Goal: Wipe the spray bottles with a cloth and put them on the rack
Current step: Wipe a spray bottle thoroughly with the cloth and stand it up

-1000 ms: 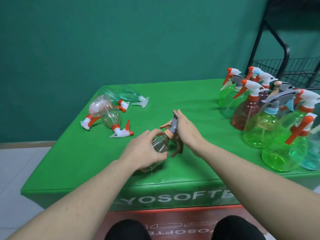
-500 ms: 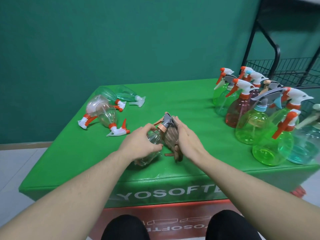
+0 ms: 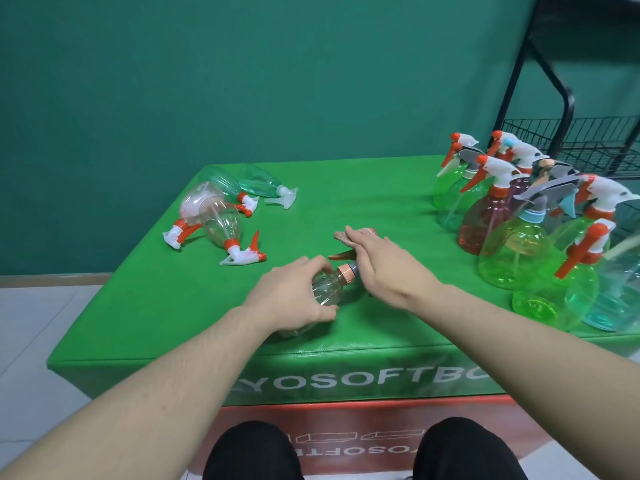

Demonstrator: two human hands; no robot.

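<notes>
Left hand (image 3: 291, 296) grips clear spray bottle (image 3: 327, 289) lying steady on table (image 3: 381, 209) | right hand (image 3: 384, 268), fingers straight, presses brown cloth (image 3: 346, 236) over nozzle, wiping

The right hand (image 3: 384, 268) covered most of the cloth (image 3: 346, 236) and the clear bottle's (image 3: 327, 289) sprayer head, so couldn't tell the grip. Rack (image 3: 571, 140) was chopped off by the right edge, same with the far-right bottle (image 3: 620, 299).

staged demo room: teal wall (image 3: 242, 81), branded green table (image 3: 346, 188), wire rack (image 3: 571, 140).
</notes>
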